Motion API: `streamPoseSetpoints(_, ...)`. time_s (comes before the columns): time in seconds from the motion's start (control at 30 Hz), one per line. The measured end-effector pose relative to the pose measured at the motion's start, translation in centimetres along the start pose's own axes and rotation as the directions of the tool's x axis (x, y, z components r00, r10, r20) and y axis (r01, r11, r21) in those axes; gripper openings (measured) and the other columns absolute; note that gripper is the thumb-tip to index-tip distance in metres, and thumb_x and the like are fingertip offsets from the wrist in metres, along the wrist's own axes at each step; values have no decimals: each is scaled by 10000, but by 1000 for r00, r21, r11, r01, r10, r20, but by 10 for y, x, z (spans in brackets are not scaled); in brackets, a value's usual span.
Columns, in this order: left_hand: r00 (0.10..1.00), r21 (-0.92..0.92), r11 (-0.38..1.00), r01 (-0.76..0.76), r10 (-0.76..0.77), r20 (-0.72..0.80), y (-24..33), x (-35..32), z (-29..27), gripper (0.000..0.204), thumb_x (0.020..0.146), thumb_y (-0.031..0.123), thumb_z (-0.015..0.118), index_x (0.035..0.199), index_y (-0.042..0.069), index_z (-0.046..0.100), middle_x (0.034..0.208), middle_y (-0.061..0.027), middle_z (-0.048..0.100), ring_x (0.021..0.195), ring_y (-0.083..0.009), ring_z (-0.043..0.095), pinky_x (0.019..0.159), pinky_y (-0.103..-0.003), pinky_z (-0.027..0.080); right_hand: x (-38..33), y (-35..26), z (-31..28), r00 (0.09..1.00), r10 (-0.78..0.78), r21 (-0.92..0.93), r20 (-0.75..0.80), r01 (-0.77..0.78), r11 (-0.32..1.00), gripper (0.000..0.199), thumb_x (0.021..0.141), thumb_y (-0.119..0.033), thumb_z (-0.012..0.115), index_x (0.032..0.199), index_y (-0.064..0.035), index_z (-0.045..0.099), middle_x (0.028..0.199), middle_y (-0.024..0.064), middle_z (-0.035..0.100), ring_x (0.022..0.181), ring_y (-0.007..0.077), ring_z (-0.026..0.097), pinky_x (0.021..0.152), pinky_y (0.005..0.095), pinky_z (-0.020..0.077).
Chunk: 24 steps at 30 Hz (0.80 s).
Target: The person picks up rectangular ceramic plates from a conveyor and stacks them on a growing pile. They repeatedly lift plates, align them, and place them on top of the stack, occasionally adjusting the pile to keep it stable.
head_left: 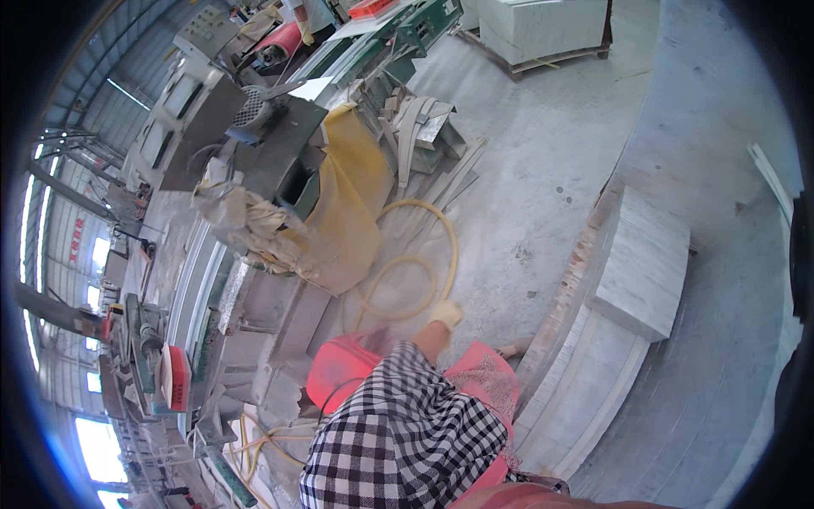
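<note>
My left hand (445,316), in a cream glove, reaches forward from a black-and-white checked sleeve (398,416). It is above the grey floor, nearest to the loops of a yellow hose (398,284). The glove is small and blurred, so its fingers cannot be made out, nor whether they hold anything. A red plastic thing (343,369), perhaps a tub or a stool, is beside the sleeve and partly hidden by it. Pink lacy cloth (483,373) hangs on the other side of the arm. My right hand is not in view.
Pale stone blocks (640,263) rest along the right; another stone stack (543,30) stands on a pallet at the back. Dusty machinery (271,136) with a yellow sheet (352,170) fills the left. Stone offcuts (420,136) lie beyond the hose. Another person's gloved hand (305,34) shows far back.
</note>
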<state>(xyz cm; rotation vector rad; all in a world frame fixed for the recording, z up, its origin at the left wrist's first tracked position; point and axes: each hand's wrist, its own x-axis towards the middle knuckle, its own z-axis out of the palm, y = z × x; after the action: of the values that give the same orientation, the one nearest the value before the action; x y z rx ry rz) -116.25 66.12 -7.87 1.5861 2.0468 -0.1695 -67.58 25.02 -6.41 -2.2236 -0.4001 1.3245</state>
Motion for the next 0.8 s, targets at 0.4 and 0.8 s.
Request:
streamPoseSetpoints(0.4, 1000, -136, 991, -23, 23, 0, -66, -134, -4, 384, 860, 389, 585, 1009, 75, 750, 1035, -203, 716, 987, -393, 682, 873, -496, 532, -126, 116, 39, 982, 49, -58, -184, -60, 996, 288, 949, -267, 614, 1013, 9, 659, 879, 97, 682, 817, 225, 622, 749, 371, 500)
streamPoseSetpoints(0.8, 881, -427, 822, -376, 460, 110, 86, -134, -55, 494, 890, 504, 555, 862, 52, 753, 813, -144, 737, 857, -338, 713, 783, -449, 545, -159, 125, 54, 947, 82, -35, -310, -98, 995, 309, 935, -268, 601, 1051, 13, 658, 879, 114, 679, 802, 246, 623, 744, 385, 488)
